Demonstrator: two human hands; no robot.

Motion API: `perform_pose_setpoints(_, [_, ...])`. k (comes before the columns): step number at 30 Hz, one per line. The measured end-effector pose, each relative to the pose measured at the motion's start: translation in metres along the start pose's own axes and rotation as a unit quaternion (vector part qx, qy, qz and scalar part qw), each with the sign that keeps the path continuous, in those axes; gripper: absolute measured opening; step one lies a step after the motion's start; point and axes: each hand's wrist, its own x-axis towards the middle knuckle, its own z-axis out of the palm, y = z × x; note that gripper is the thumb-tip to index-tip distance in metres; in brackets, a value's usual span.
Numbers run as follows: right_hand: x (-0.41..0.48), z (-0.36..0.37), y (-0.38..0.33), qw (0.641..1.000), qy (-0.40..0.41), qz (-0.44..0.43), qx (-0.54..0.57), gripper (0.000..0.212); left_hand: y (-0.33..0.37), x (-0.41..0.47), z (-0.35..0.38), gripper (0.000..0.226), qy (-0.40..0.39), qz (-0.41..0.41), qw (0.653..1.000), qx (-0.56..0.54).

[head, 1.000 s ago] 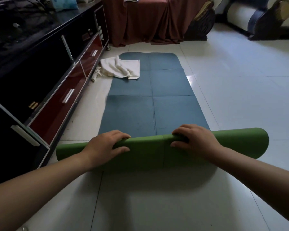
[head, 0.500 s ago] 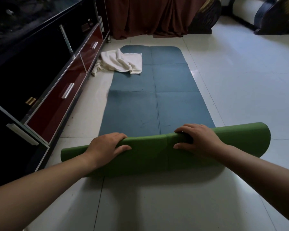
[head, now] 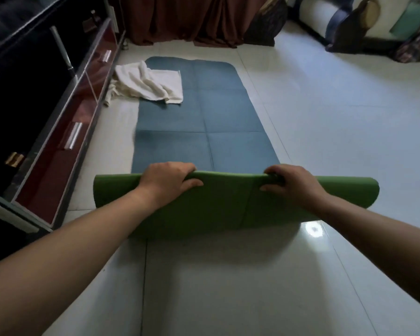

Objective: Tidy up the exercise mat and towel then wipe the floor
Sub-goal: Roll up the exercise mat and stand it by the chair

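Note:
The exercise mat lies lengthwise on the white tiled floor, blue side up, its near end rolled over so the green underside faces me. My left hand grips the left part of the green roll, fingers curled over its far edge. My right hand grips the right part the same way. A crumpled white towel lies across the mat's far left corner, partly on the floor.
A long black and dark-red TV cabinet with metal handles runs along the left. A maroon draped cloth hangs at the far end. Sofa furniture stands at the far right. Glossy tiles stretch to the mat's right.
The roll has grown thicker and advanced along the mat toward the towel. Both hands moved forward with it, and the view has come closer to the mat's far end.

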Motion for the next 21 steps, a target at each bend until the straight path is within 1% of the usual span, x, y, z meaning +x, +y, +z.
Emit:
perform_pose_setpoints(2, [0.012,-0.007,-0.002,0.999,0.030,0.005,0.021,0.040,-0.008,0.008,-0.009,0.042,0.005,0.011,1.000,0.001])
perform_pose_setpoints(4, [0.028,-0.009,-0.003,0.999,0.046,-0.010,0.020,0.038,-0.018,0.017,-0.014,0.045,0.000,0.013,1.000,0.003])
perform_pose_setpoints(9, [0.076,0.002,0.016,0.999,0.025,-0.044,0.013,0.037,-0.031,0.042,-0.007,0.051,-0.016,-0.012,0.999,0.048])
perform_pose_setpoints(12, [0.109,0.015,0.036,0.997,0.019,-0.075,0.014,0.040,-0.032,0.057,0.007,0.053,0.023,-0.044,0.997,0.053])
perform_pose_setpoints(14, [0.135,0.020,0.047,0.995,0.012,-0.097,0.019,0.041,-0.030,0.072,0.015,0.061,0.051,-0.076,0.994,0.063])
perform_pose_setpoints(15, [0.149,0.021,0.052,0.994,0.005,-0.106,0.026,0.042,-0.027,0.080,0.019,0.065,0.049,-0.094,0.991,0.081])
perform_pose_setpoints(18, [0.180,0.024,0.062,0.989,-0.026,-0.133,0.056,0.046,-0.021,0.103,0.019,0.066,-0.006,-0.152,0.981,0.117])
perform_pose_setpoints(21, [0.188,0.027,0.073,0.986,-0.031,-0.146,0.079,0.045,-0.013,0.121,0.006,0.058,-0.085,-0.162,0.975,0.125])
